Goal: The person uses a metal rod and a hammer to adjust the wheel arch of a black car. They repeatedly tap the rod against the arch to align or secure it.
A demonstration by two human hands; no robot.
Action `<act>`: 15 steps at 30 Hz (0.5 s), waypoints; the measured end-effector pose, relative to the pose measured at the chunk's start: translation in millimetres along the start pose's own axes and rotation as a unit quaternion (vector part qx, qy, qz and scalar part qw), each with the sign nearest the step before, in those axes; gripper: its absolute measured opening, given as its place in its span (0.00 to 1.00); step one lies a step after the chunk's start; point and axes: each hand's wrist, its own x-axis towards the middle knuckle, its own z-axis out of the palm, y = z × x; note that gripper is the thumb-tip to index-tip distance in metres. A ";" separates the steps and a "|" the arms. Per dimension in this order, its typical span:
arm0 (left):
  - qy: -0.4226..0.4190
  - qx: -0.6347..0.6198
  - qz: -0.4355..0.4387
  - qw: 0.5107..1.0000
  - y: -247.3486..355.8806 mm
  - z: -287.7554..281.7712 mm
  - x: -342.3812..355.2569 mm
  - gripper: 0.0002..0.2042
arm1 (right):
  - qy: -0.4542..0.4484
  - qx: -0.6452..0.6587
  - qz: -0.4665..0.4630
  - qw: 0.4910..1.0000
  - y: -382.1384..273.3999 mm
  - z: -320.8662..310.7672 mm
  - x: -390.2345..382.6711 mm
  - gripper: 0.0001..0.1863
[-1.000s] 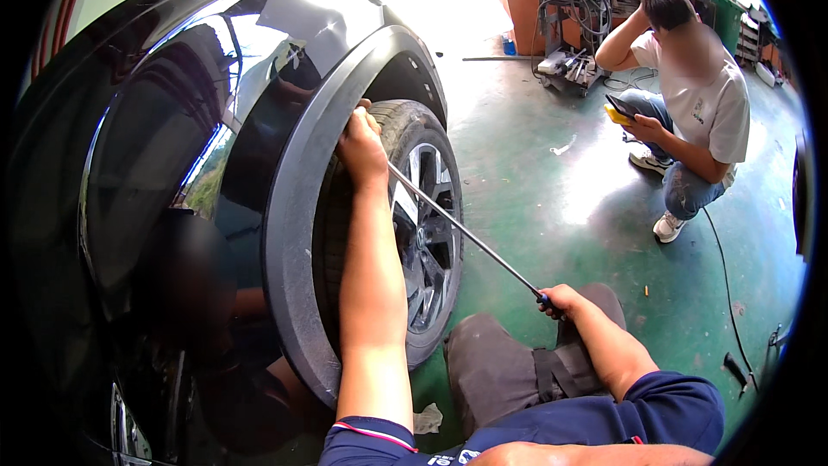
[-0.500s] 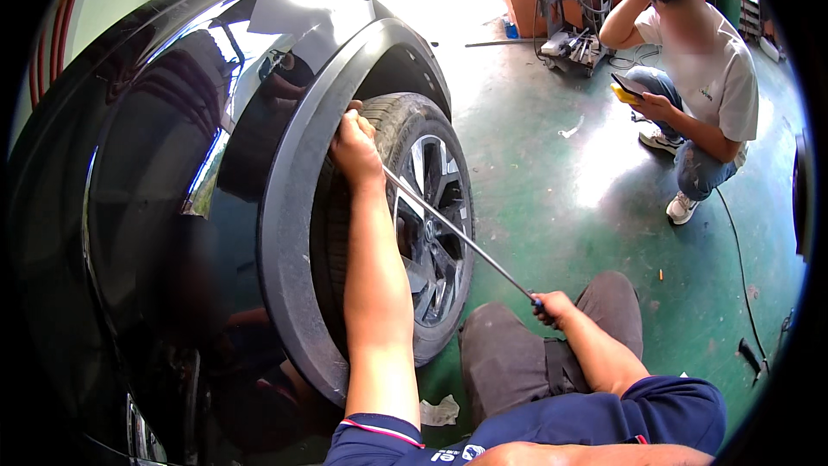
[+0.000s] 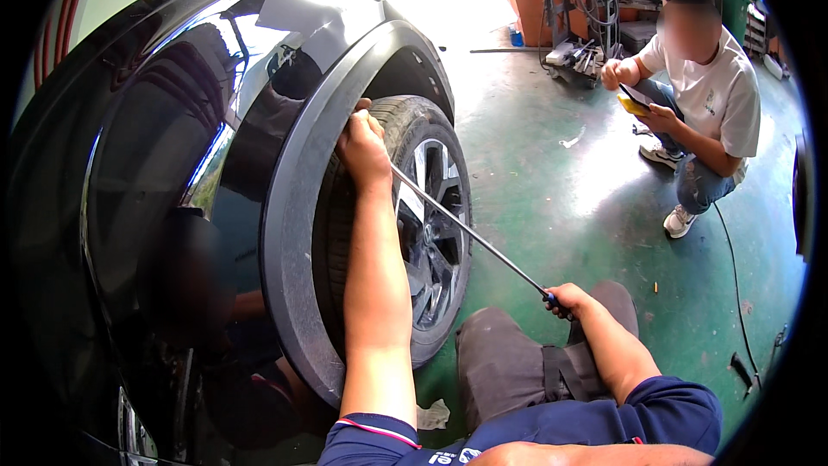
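A long screwdriver (image 3: 474, 236) with a thin metal shaft and a blue and black handle slants from above my knee up to the front wheel. My right hand (image 3: 566, 300) is wrapped round its handle. The far end of the shaft disappears behind my left wrist, so its tip is hidden. My left hand (image 3: 364, 148) is up between the grey wheel arch trim (image 3: 289, 207) and the tyre (image 3: 405, 125), fingers curled closed; what they grip is out of sight. The dark and silver alloy rim (image 3: 429, 233) faces right, turned outward.
The glossy black car body (image 3: 155, 207) fills the left side. A person (image 3: 711, 86) squats at the right, holding a yellow-edged device (image 3: 634, 105). Behind stands a cart (image 3: 578, 52) with coiled cables. A black cable (image 3: 733, 267) runs over the green floor (image 3: 552, 207).
My right hand and the screwdriver handle have shifted slightly right. The squatting person has lowered one hand from the head towards the device. My left hand remains at the arch.
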 end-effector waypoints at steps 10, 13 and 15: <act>-0.004 -0.007 -0.004 1.000 -3.0 -7.8 2.9 0.09 | -0.013 0.012 0.012 1.000 3.4 26.0 -16.8 0.17; -0.006 -0.017 -0.002 1.000 -4.1 -5.2 3.8 0.08 | 0.002 -0.018 -0.001 1.000 -10.5 12.7 -24.0 0.21; -0.002 -0.021 -0.004 1.000 -7.2 -5.0 5.1 0.08 | -0.005 -0.029 0.006 1.000 -9.0 7.1 -18.8 0.22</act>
